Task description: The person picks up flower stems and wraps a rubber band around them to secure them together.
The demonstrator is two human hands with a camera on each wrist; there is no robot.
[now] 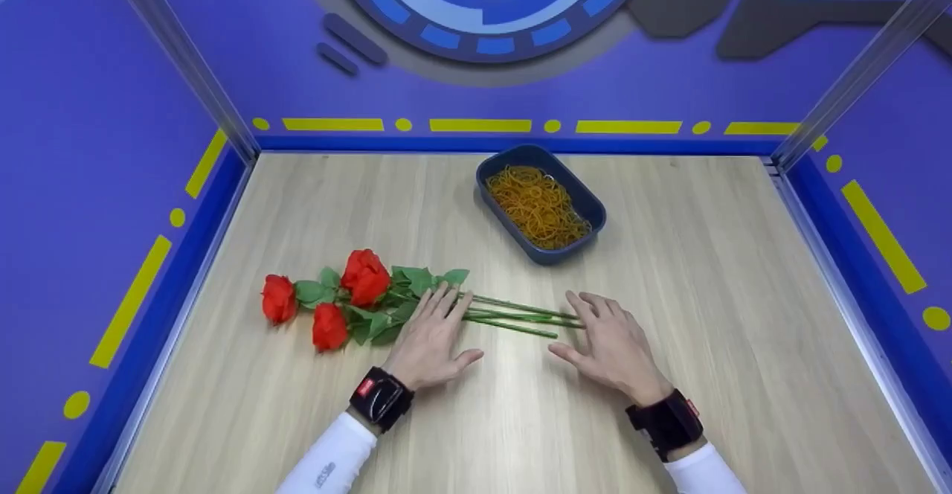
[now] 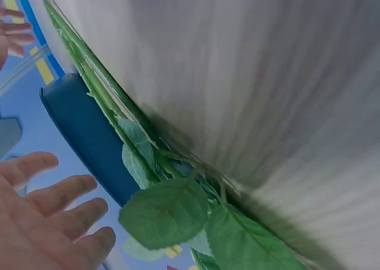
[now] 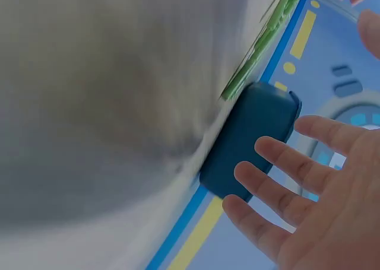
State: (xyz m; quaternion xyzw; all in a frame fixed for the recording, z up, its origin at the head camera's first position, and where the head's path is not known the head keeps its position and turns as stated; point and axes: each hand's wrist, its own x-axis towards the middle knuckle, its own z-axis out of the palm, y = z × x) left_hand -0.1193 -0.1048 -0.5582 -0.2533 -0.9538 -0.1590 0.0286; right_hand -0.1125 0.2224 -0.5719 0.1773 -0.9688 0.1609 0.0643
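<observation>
Three red roses [image 1: 365,278] lie on the table, blooms to the left and green stems [image 1: 513,316] running right. Over the leafy part of the stems is my left hand [image 1: 430,338], fingers straight and spread, the thumb pointing right. In the left wrist view, green leaves [image 2: 166,213] and the stems run beside that hand's fingers. My right hand [image 1: 613,341] is at the cut ends of the stems, its fingertips overlapping them in the head view. The right wrist view shows its fingers [image 3: 294,163] extended, with nothing in them.
A dark blue plastic tub [image 1: 549,254] holding a heap of yellow-brown rubber bands [image 1: 537,207] stands behind the stems, toward the back of the wooden table [image 1: 357,196]. Blue-purple panels [image 1: 476,100] with yellow dashes enclose the back and both sides.
</observation>
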